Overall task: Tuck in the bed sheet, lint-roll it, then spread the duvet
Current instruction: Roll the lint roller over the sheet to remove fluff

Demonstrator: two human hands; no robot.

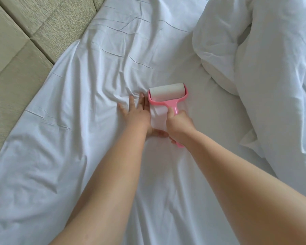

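A white bed sheet (99, 71) covers the mattress, creased and rumpled toward the left. A pink lint roller (167, 93) with a white sticky drum lies on the sheet at the middle. My right hand (179, 124) grips its pink handle, thumb along the top. My left hand (136, 112) presses flat on the sheet just left of the roller, fingers spread and straight, with wrinkles bunched ahead of the fingertips. A white duvet (265, 68) lies heaped along the right side of the bed.
A beige padded headboard (16, 55) runs diagonally along the upper left, bordering the sheet's edge. The sheet's smoother stretch (201, 112) lies between the roller and the duvet heap.
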